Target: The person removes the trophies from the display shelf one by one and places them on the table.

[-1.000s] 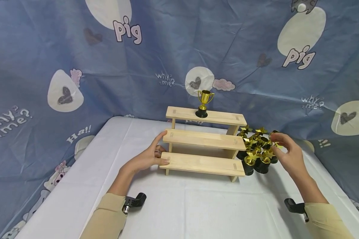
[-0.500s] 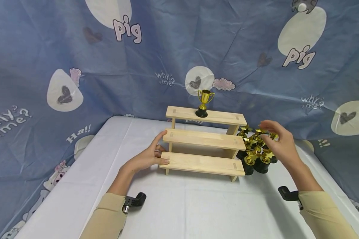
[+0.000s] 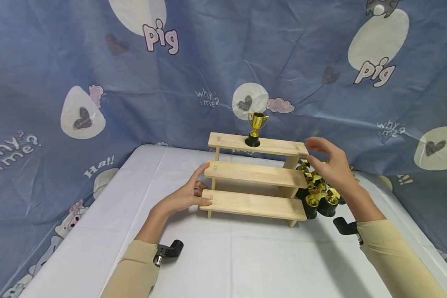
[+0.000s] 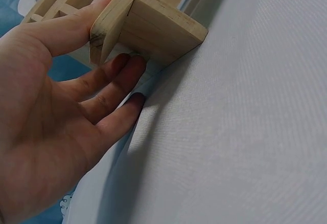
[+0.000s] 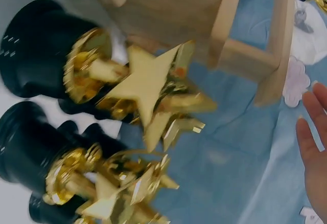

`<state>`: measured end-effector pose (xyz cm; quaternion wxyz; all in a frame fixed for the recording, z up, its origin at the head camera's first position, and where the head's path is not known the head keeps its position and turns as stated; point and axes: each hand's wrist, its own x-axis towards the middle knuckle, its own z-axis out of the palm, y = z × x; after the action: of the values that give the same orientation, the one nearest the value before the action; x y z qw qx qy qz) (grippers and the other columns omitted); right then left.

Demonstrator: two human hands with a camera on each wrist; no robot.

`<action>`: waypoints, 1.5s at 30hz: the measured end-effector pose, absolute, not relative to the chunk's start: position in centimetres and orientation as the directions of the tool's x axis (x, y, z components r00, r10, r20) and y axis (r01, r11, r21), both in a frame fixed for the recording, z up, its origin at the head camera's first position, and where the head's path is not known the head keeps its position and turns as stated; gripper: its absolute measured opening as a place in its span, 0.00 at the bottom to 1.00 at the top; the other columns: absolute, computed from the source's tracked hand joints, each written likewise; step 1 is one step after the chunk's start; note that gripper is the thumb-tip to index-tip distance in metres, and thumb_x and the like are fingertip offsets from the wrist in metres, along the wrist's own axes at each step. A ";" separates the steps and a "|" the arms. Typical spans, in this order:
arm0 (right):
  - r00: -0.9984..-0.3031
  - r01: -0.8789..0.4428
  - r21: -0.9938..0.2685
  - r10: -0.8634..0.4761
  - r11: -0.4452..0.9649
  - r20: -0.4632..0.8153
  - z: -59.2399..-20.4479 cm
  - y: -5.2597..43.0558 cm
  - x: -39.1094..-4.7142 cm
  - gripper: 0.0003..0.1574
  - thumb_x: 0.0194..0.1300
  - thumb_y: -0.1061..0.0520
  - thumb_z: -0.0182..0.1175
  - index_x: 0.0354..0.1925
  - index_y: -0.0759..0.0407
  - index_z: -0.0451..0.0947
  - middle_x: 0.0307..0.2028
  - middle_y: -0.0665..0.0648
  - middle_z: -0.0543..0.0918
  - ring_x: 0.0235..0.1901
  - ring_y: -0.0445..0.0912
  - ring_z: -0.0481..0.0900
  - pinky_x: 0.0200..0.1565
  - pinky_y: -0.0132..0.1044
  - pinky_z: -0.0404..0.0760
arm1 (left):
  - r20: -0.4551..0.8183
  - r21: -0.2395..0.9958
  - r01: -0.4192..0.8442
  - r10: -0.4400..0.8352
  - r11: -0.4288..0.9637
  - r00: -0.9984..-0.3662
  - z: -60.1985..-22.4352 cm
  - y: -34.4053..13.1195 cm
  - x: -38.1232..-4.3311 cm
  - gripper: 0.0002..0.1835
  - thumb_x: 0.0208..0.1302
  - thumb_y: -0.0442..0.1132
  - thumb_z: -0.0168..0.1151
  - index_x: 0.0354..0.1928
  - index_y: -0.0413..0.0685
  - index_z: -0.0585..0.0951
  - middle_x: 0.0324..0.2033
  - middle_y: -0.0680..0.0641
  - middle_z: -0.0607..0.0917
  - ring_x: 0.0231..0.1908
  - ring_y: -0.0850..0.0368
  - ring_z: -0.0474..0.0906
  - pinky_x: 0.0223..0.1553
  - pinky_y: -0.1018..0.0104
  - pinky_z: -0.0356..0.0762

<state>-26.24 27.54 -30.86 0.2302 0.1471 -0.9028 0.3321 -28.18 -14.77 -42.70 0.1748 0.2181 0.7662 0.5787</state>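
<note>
A three-step wooden display stand (image 3: 258, 207) is on the white-covered table. My left hand (image 3: 186, 194) holds its left end, the thumb over the lowest step and the index finger reaching up to the middle one. In the left wrist view the other fingers (image 4: 117, 86) curl beneath the step's end. Beside the right end of the top step, my right hand (image 3: 331, 163) hovers with fingers loosely bent and nothing between them. A gold two-handled trophy cup (image 3: 257, 122) with a black base stands on the top step.
Several gold star trophies (image 5: 145, 83) on black bases crowd the table at the stand's right, partly hidden by my right hand in the head view. A blue printed cloth (image 3: 193, 54) hangs behind. White cloth (image 3: 264, 260) covers the table in front.
My right hand has moved left and up from above the star trophies to the top step's right end. The left hand keeps its hold on the stand.
</note>
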 end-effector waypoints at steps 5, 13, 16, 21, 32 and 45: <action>-0.841 -0.441 -0.521 -0.134 0.731 0.524 -30.4 26.3 -27.6 0.26 0.67 0.61 0.63 0.63 0.52 0.75 0.55 0.59 0.81 0.56 0.53 0.76 0.60 0.56 0.69 | -0.014 0.964 0.132 0.538 0.232 -0.843 -42.9 -14.7 -28.3 0.59 0.59 0.40 0.73 0.71 0.96 0.41 0.47 0.41 0.73 0.38 0.51 0.68 0.42 0.58 0.70; -0.850 -0.452 -0.534 -0.163 0.714 0.501 -29.9 24.5 -29.4 0.27 0.68 0.60 0.61 0.65 0.51 0.73 0.56 0.59 0.80 0.57 0.54 0.75 0.63 0.55 0.67 | -0.019 0.960 0.134 0.538 0.244 -0.843 -42.9 -14.7 -28.2 0.60 0.58 0.40 0.74 0.72 0.94 0.40 0.48 0.39 0.73 0.39 0.50 0.70 0.43 0.57 0.72; -0.849 -0.459 -0.544 -0.166 0.702 0.501 -29.5 23.7 -30.0 0.28 0.68 0.59 0.62 0.65 0.50 0.72 0.56 0.59 0.80 0.56 0.53 0.76 0.63 0.54 0.69 | -0.018 0.963 0.128 0.531 0.236 -0.847 -42.8 -14.8 -28.2 0.60 0.57 0.39 0.74 0.71 0.96 0.41 0.48 0.40 0.73 0.37 0.51 0.68 0.42 0.57 0.71; -0.851 -0.472 -0.555 -0.191 0.685 0.489 -29.0 22.6 -31.0 0.29 0.67 0.58 0.62 0.66 0.49 0.72 0.55 0.59 0.80 0.57 0.53 0.76 0.63 0.52 0.70 | -0.019 0.965 0.125 0.537 0.230 -0.843 -42.8 -14.8 -28.2 0.60 0.57 0.39 0.74 0.72 0.95 0.41 0.49 0.39 0.73 0.38 0.51 0.70 0.42 0.58 0.72; -0.868 -0.462 -0.601 -0.194 0.652 0.456 -27.4 19.8 -33.0 0.32 0.68 0.52 0.63 0.68 0.46 0.70 0.54 0.60 0.79 0.55 0.53 0.77 0.63 0.51 0.71 | -0.025 0.963 0.125 0.539 0.240 -0.842 -43.0 -14.9 -28.3 0.61 0.57 0.39 0.75 0.71 0.96 0.41 0.51 0.37 0.73 0.40 0.49 0.74 0.43 0.58 0.74; -0.894 -0.422 -0.646 -0.176 0.636 0.411 -26.6 17.1 -34.0 0.38 0.68 0.51 0.63 0.73 0.41 0.63 0.60 0.60 0.76 0.54 0.53 0.77 0.59 0.52 0.72 | -0.016 0.971 0.118 0.545 0.209 -0.838 -42.7 -14.8 -28.2 0.60 0.57 0.37 0.74 0.71 0.95 0.42 0.46 0.41 0.72 0.36 0.53 0.69 0.40 0.59 0.72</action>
<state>-33.99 17.11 -26.64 0.1570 0.1678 -0.8906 0.3923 -28.19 -14.84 -42.72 0.1811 0.2190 0.7560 0.5896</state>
